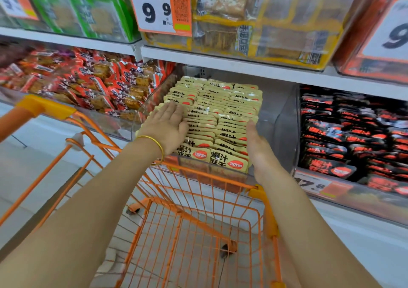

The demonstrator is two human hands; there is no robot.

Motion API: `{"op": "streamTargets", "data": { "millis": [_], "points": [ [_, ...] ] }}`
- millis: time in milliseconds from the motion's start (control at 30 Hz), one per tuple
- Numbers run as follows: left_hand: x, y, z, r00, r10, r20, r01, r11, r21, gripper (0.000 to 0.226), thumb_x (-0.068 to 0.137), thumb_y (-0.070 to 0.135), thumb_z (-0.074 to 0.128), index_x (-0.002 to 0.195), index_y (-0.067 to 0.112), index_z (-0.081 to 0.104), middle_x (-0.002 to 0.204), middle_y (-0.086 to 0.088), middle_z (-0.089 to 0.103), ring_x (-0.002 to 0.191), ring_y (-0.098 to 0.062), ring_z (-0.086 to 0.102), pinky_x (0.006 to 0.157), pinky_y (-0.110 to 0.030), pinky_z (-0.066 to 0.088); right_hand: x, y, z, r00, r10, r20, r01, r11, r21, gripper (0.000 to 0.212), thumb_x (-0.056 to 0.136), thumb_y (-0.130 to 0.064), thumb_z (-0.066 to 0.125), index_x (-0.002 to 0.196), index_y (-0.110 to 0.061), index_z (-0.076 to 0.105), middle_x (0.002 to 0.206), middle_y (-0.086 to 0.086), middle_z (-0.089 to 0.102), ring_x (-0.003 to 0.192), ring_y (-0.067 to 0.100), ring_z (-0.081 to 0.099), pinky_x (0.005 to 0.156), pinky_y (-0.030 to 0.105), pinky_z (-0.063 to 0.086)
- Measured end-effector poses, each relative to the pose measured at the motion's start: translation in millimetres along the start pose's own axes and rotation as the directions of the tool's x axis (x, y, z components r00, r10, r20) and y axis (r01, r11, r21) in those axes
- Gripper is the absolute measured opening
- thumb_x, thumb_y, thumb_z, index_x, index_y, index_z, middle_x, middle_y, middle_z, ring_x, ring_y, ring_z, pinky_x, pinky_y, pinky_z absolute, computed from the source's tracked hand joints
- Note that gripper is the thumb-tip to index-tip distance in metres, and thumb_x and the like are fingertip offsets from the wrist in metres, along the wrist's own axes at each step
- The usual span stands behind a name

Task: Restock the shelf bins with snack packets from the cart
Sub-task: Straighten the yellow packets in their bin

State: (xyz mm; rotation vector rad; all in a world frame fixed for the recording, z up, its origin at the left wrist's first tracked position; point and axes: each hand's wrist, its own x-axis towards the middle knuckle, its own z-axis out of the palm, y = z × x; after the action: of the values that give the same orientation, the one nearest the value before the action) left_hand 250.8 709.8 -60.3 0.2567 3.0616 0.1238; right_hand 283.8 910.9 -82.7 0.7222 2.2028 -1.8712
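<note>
Orange wire cart is standing closest, under both forearms, its far rim crossing in front of the lower front of the clear bin on the shelf. Left of that bin, red packets are lying in a loose heap; to its right, black packets are lying in rows above a price label. An upper shelf board is running overhead, carrying green packets, yellow-edged packets and a big price tag reading 9.9. The snack packets are sitting inside the clear bin, pale yellow with black lettering and a red oval mark, overlapping in three neat rows. The left hand, wearing a gold bangle, is lying flat on the left row with fingers straight. The right hand is standing edge-on against the right row, fingers straight, gripping nothing
</note>
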Motion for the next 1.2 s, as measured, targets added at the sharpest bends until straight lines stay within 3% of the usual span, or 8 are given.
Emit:
{"op": "streamTargets", "data": {
  "millis": [400, 533, 667, 767, 833, 967, 1100, 1200],
  "points": [
    [-14, -12, 13, 0.999, -0.028, -0.024, 0.029, 1.0, 0.012, 0.07, 0.086, 0.043, 0.0, 0.15, 0.015, 0.0, 0.157, -0.005, -0.007, 0.144, -0.016, -0.009, 0.118, -0.033, -0.003, -3, 1, 5, 0.999, -0.043, 0.031, 0.047, 0.991, -0.127, 0.077, 0.092, -0.065, 0.024, 0.147, -0.011, 0.025, 0.147, 0.007, 0.038, 0.131, 0.027, 0.04, 0.105, 0.04, 0.033],
    [-13, -12, 12, 1.0, -0.025, -0.016, 0.025, 1.0, -0.001, 0.055, 0.099, 0.033, 0.011, 0.15, 0.014, 0.001, 0.157, -0.006, -0.007, 0.144, -0.016, -0.008, 0.118, -0.032, -0.003, -12, -2, 8, 0.997, -0.057, 0.06, 0.065, 0.988, -0.139, 0.093, 0.083, -0.076, 0.024, 0.148, -0.011, 0.021, 0.143, 0.005, 0.044, 0.128, 0.028, 0.046, 0.107, 0.043, 0.036],
    [-31, -7, 4, 0.963, 0.012, -0.269, -0.064, 0.98, -0.186, 0.057, 0.096, 0.036, 0.02, 0.145, 0.009, 0.027, 0.154, -0.013, 0.019, 0.143, -0.024, 0.013, 0.118, -0.038, 0.009, -42, -4, -10, 0.97, -0.243, -0.012, 0.238, 0.959, -0.152, 0.064, 0.099, -0.048, 0.032, 0.144, -0.005, 0.024, 0.135, 0.005, 0.045, 0.12, 0.015, 0.044, 0.083, 0.012, 0.028],
    [-61, 11, 7, 0.746, 0.25, -0.617, -0.338, 0.941, -0.028, 0.034, 0.09, 0.023, 0.043, 0.113, 0.006, 0.061, 0.12, -0.015, 0.058, 0.116, -0.032, 0.049, 0.098, -0.045, 0.039, -78, 6, -29, 0.792, -0.61, -0.004, 0.534, 0.696, -0.481, 0.043, 0.1, -0.025, 0.043, 0.137, -0.004, 0.039, 0.138, 0.01, 0.044, 0.121, 0.016, 0.042, 0.082, 0.009, 0.026],
    [-78, 24, 25, 0.628, 0.388, -0.674, -0.395, 0.906, 0.153, 0.014, 0.086, 0.015, 0.059, 0.096, 0.012, 0.067, 0.102, -0.008, 0.064, 0.1, -0.029, 0.053, 0.082, -0.039, 0.04, -83, 22, -36, 0.701, -0.709, 0.068, 0.546, 0.474, -0.691, 0.03, 0.095, -0.018, 0.051, 0.123, -0.007, 0.054, 0.128, 0.01, 0.049, 0.116, 0.024, 0.048, 0.092, 0.022, 0.036],
    [-84, 40, 50, 0.644, 0.392, -0.657, -0.344, 0.915, 0.209, 0.013, 0.073, 0.011, 0.075, 0.084, 0.015, 0.071, 0.088, -0.006, 0.063, 0.088, -0.027, 0.046, 0.077, -0.037, 0.034, -80, 40, -40, 0.701, -0.701, 0.131, 0.327, 0.153, -0.933, 0.019, 0.088, -0.026, 0.061, 0.095, -0.01, 0.07, 0.093, 0.006, 0.061, 0.098, 0.03, 0.05, 0.073, 0.033, 0.035],
    [-77, 42, 54, 0.665, 0.34, -0.664, -0.259, 0.94, 0.223, 0.017, 0.066, 0.008, 0.078, 0.079, 0.016, 0.07, 0.083, -0.005, 0.059, 0.085, -0.025, 0.04, 0.075, -0.034, 0.03, -71, 43, -38, 0.711, -0.679, 0.182, 0.31, 0.07, -0.948, 0.02, 0.084, -0.032, 0.066, 0.084, -0.014, 0.072, 0.08, 0.003, 0.064, 0.089, 0.027, 0.053, 0.068, 0.031, 0.028],
    [-74, 42, 55, 0.664, 0.331, -0.671, -0.243, 0.943, 0.226, 0.018, 0.066, 0.006, 0.077, 0.078, 0.016, 0.07, 0.081, -0.005, 0.058, 0.083, -0.024, 0.039, 0.073, -0.033, 0.028, -67, 45, -37, 0.691, -0.7, 0.177, 0.296, 0.051, -0.954, 0.024, 0.063, -0.029, 0.085, 0.058, -0.014, 0.067, 0.057, 0.001, 0.056, 0.058, 0.024, 0.055, 0.056, 0.026, 0.026]
  ]
}}
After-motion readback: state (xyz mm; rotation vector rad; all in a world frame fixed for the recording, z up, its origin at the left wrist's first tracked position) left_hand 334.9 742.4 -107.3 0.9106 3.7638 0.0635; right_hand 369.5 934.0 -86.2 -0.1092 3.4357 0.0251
